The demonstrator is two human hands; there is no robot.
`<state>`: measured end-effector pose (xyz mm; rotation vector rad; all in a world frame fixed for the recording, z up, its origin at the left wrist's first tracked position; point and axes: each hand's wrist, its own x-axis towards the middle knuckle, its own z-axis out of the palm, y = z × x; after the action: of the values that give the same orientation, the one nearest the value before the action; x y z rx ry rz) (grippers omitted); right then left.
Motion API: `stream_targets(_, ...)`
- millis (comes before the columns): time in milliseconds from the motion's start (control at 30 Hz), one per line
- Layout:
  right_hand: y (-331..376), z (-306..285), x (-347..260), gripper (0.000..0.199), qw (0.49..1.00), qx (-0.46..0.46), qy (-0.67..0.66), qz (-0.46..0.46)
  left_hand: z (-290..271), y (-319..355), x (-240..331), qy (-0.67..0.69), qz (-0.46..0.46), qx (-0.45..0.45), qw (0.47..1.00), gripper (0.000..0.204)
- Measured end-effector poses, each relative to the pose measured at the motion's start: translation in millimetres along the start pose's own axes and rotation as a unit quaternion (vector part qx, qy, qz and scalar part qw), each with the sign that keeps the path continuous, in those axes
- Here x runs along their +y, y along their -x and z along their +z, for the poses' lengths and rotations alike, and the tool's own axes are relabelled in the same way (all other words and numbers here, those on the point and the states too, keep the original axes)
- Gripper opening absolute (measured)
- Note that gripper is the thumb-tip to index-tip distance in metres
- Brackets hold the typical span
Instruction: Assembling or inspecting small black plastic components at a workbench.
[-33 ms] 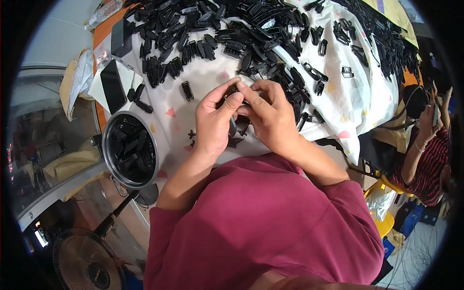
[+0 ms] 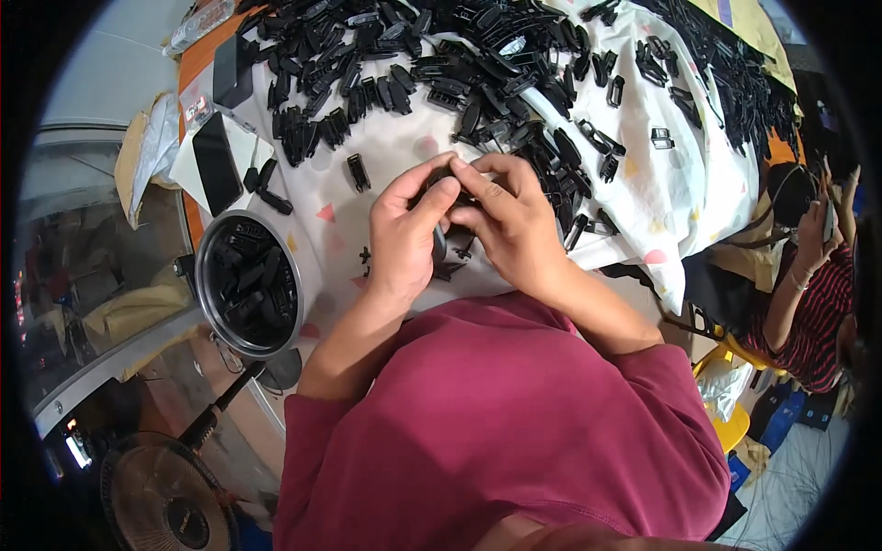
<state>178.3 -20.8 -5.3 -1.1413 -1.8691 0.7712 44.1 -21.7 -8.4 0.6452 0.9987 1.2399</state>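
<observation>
Both hands meet at the centre of the frame. The left hand [image 2: 404, 234] and the right hand [image 2: 510, 225] are curled together, fingertips pinching a small black plastic piece [image 2: 439, 246] between them, mostly hidden by the fingers. Just below lies a white cloth [image 2: 395, 147] printed with pink triangles. Across the top spreads a heap of black clips [image 2: 459, 55]. At left sits a round metal bowl [image 2: 204, 275] holding more. Upper left, a dark phone [image 2: 217, 163] rests on a white packet [image 2: 184, 161]. At far right sits another person in a striped sleeve [image 2: 813, 321].
</observation>
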Motion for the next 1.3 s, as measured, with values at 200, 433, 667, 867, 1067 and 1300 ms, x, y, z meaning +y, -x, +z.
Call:
stream_targets(200, 8, 19, -7, 0.028, 0.971, -0.011, -0.214, 0.106, -37, 11, -16, 0.155, -0.05, -0.048, 0.985, 0.034)
stream_targets(433, -8, 42, 9, 0.026, 0.886, -0.054, -0.388, 0.25, -55, 0, -22, 0.213, -0.024, -0.043, 0.976, 0.031)
stream_targets(667, -43, 1, 52, 0.028, 0.88, -0.03, 0.475, 0.008, -87, -24, 9, -0.096, 0.1, 0.263, 0.955, 0.019)
stream_targets(867, -44, 5, 53, 0.024, 0.841, -0.039, 0.539, 0.007, -88, -34, 0, -0.648, 0.127, 0.245, 0.71, 0.033)
stream_targets(1067, -41, -2, 39, 0.029, 0.942, -0.006, 0.331, -0.044, -77, -35, 8, -0.297, 0.036, 0.099, 0.949, 0.025)
stream_targets(1300, -50, -5, -4, 0.026, 0.934, -0.102, -0.301, 0.16, -41, -13, 22, -0.063, 0.093, -0.031, 0.993, 0.027)
